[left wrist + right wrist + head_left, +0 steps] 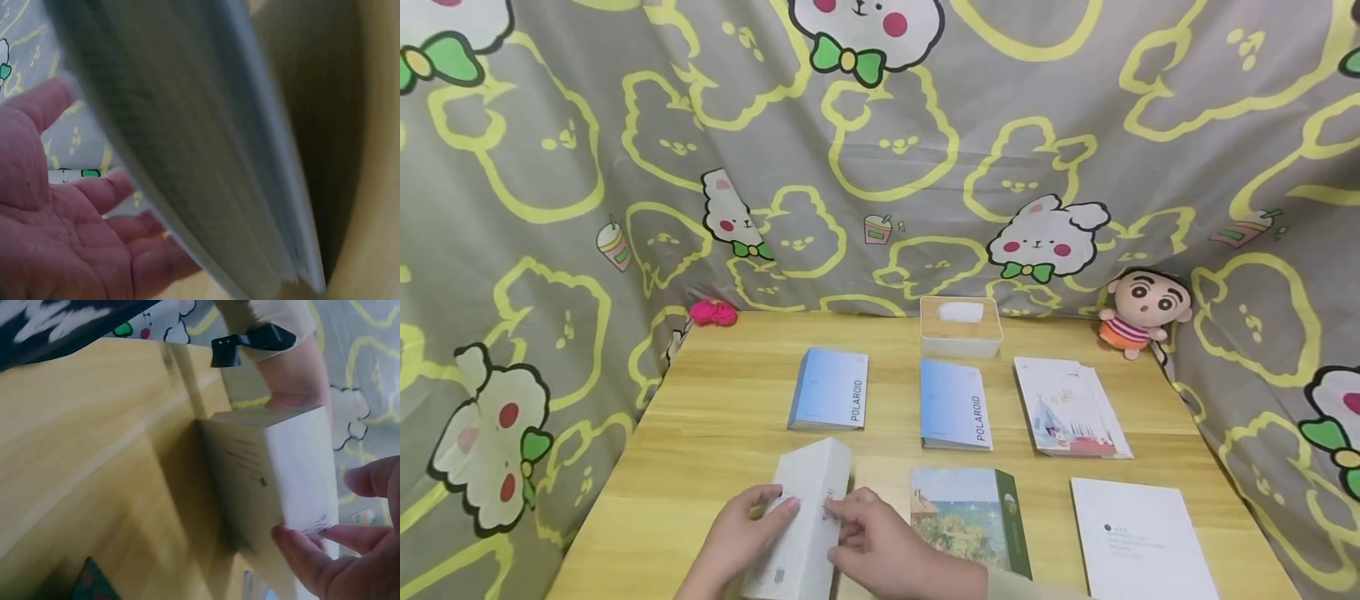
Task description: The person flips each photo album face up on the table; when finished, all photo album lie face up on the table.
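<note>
A thick white book [801, 521] stands on edge at the table's near side, its spine with small print turned up to the right. In the left wrist view its page edges [187, 150] fill the middle, blurred. My left hand [748, 529] is at the book's left face, thumb and forefinger against it; the left wrist view shows the fingers fairly straight and spread. My right hand [883, 542] touches the spine from the right with its fingertips. In the right wrist view two fingertips [284, 534] meet the spine, while the thumb stays apart from the book.
Two blue POLAROID albums, a left one [831, 387] and a right one [951, 404], lie behind the hands. Right of them are illustrated booklets [1067, 408], a landscape-covered book [958, 512] and another white book [1142, 542]. A tissue box [961, 333] and doll [1142, 308] stand at the back.
</note>
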The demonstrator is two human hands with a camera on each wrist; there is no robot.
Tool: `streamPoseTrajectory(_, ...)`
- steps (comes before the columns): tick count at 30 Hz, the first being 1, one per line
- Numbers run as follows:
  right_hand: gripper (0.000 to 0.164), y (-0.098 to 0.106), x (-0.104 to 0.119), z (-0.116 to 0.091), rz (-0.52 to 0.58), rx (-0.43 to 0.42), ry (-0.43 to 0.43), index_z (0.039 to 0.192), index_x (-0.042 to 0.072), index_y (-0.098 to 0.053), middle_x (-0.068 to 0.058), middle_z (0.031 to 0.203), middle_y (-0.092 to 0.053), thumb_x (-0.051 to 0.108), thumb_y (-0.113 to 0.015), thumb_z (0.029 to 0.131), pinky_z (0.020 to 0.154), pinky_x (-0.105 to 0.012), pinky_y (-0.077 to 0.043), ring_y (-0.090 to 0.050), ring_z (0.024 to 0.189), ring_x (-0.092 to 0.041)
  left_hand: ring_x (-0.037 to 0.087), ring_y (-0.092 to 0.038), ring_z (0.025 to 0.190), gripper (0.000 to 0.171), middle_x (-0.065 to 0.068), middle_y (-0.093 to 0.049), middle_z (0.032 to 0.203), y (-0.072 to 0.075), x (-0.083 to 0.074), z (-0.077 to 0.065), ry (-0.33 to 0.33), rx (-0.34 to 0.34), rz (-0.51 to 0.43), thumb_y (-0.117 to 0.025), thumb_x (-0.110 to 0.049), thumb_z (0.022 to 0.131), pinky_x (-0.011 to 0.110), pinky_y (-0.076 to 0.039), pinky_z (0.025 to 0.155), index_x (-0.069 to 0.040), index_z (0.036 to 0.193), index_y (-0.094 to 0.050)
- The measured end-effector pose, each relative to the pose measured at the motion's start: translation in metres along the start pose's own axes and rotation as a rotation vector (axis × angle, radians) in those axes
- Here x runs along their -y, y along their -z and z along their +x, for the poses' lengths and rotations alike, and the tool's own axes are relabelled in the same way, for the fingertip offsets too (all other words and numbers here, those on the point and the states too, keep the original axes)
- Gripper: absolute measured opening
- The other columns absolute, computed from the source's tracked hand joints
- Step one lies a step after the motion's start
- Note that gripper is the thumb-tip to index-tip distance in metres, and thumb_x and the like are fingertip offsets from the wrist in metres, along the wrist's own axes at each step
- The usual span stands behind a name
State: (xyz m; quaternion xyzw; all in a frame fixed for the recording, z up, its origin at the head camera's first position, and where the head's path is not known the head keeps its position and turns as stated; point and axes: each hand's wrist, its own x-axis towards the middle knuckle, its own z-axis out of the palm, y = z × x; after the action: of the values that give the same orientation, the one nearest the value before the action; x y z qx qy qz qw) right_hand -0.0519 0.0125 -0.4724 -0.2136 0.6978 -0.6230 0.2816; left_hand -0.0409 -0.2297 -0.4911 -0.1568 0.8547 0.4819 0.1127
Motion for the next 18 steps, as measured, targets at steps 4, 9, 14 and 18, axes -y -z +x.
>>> streamPoseTrajectory(4,0.054,-0.004,0.007,-0.005,-0.060,-0.054,0.093,0.145,-0.009,-0.056,0.000,0.116,-0.056,-0.002,-0.072,0.095,0.092,-0.019,-0.056,-0.061,0.102,-0.004,0.040,-0.068,0.113,0.060,0.028,-0.067,0.131,-0.003,0.005,-0.003,-0.035,0.113,-0.193,-0.065,-0.039,0.106,0.053,-0.063,0.080,0.013,0.134,-0.062)
streamPoseTrajectory(9,0.054,-0.006,0.008,-0.002,-0.087,-0.153,0.142,0.142,-0.010,-0.058,-0.001,0.116,-0.055,-0.007,-0.075,0.091,0.092,-0.020,-0.057,-0.064,0.104,-0.006,0.044,-0.064,0.122,0.058,0.031,-0.063,0.137,-0.002,0.002,-0.006,-0.074,0.181,-0.302,-0.061,-0.033,0.108,0.053,-0.064,0.078,0.016,0.139,-0.056)
streamPoseTrajectory(14,0.067,-0.006,0.005,0.004,-0.014,-0.227,0.139,0.149,-0.011,-0.050,-0.008,0.125,-0.054,-0.010,-0.077,0.088,0.092,-0.024,-0.059,-0.067,0.105,-0.012,0.046,-0.062,0.126,0.065,0.035,-0.046,0.154,0.002,-0.003,-0.012,-0.160,0.231,-0.378,-0.075,-0.017,0.098,0.047,-0.064,0.081,0.009,0.151,-0.047)
streamPoseTrajectory(18,0.072,-0.008,0.001,0.005,0.080,-0.221,0.129,0.152,-0.012,-0.044,-0.011,0.130,-0.053,-0.010,-0.076,0.088,0.090,-0.026,-0.060,-0.069,0.104,-0.014,0.046,-0.059,0.128,0.073,0.031,-0.045,0.156,0.003,-0.008,-0.015,-0.228,0.199,-0.368,-0.083,-0.010,0.090,0.043,-0.063,0.086,-0.003,0.154,-0.049)
